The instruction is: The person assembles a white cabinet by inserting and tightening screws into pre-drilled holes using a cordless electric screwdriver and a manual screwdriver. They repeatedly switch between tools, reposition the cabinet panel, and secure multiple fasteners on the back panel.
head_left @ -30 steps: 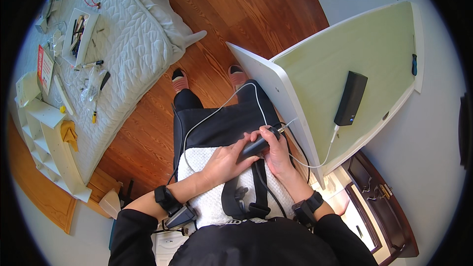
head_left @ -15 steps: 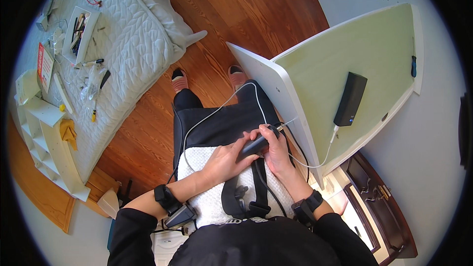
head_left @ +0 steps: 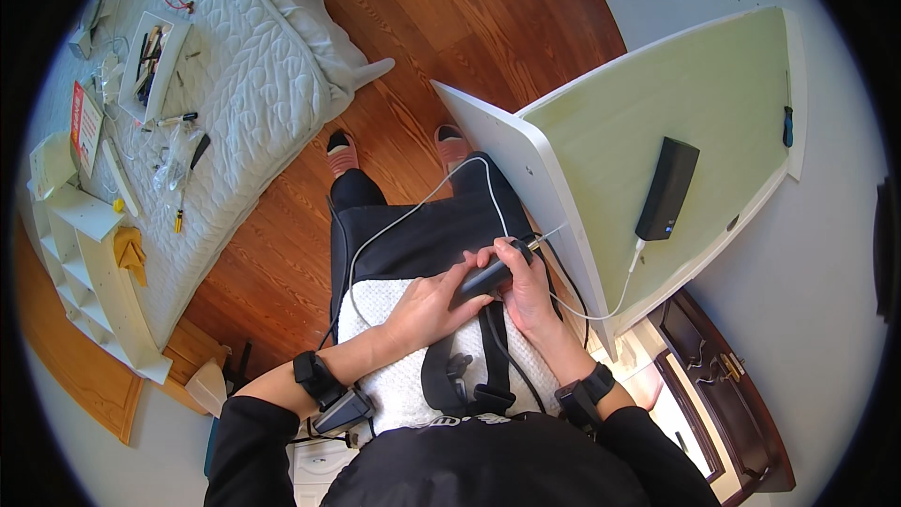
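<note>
Over my lap, both hands are closed round a dark handheld tool [head_left: 483,282] with a rounded body. A thin metal shaft [head_left: 551,233] juts from its upper right end. My left hand [head_left: 432,308] grips the lower left part, thumb below and fingers above. My right hand [head_left: 527,296] wraps the upper right part, its fingers bent over the top. Beneath them lies a white textured cloth [head_left: 389,296] with a black strap [head_left: 436,376] across it. A white cable [head_left: 413,210] loops over my lap and passes by the right hand; where it ends is hidden.
A black power bank [head_left: 667,188], plugged to a white cable, lies on the green-topped white desk [head_left: 591,122] at right, with a blue-handled screwdriver [head_left: 787,127] near its far edge. On the bed [head_left: 253,66] at left are a white tray [head_left: 174,61] of tools and loose items.
</note>
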